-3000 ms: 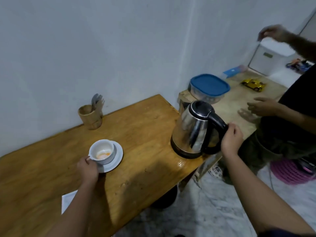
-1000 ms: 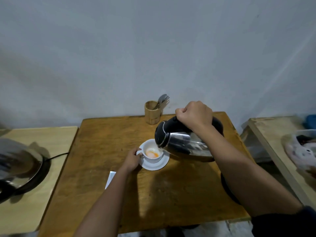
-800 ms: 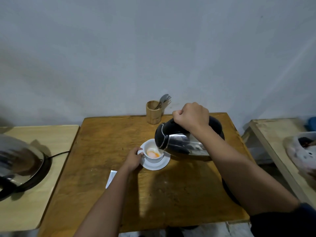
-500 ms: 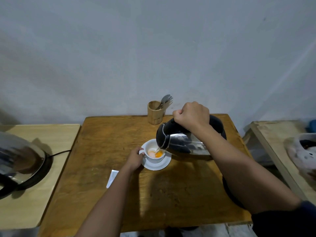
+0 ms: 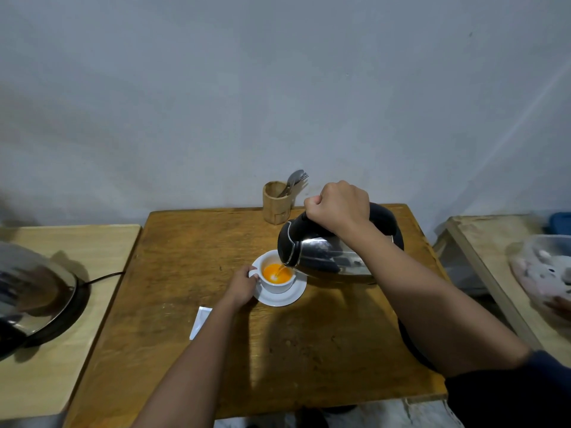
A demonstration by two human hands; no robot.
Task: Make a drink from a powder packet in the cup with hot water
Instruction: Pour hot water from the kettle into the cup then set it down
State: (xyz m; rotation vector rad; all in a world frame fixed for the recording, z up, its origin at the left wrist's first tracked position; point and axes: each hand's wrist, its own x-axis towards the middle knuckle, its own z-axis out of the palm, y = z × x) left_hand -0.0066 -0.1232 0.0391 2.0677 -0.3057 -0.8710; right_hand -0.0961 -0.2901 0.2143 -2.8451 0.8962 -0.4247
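A white cup [image 5: 276, 284] stands on a white saucer [image 5: 285, 297] in the middle of the wooden table [image 5: 191, 251]. Orange liquid fills the lower part of the cup. My left hand [image 5: 241, 285] holds the cup by its handle. My right hand [image 5: 338, 206] grips the black handle of a steel kettle [image 5: 324, 257], which is tilted with its spout over the cup. A thin stream of water runs from the spout into the cup. A white packet [image 5: 200, 321] lies flat on the table beside my left forearm.
A wooden holder [image 5: 276, 202] with a spoon and fork stands at the table's back edge. A metal lid on a black appliance [image 5: 34, 296] with a cord sits on the left side table. A plastic container [image 5: 543, 273] rests on the right table.
The kettle went from the table's right edge to above the cup and tipped further. Water now runs, and the powder in the cup has turned into bright orange liquid.
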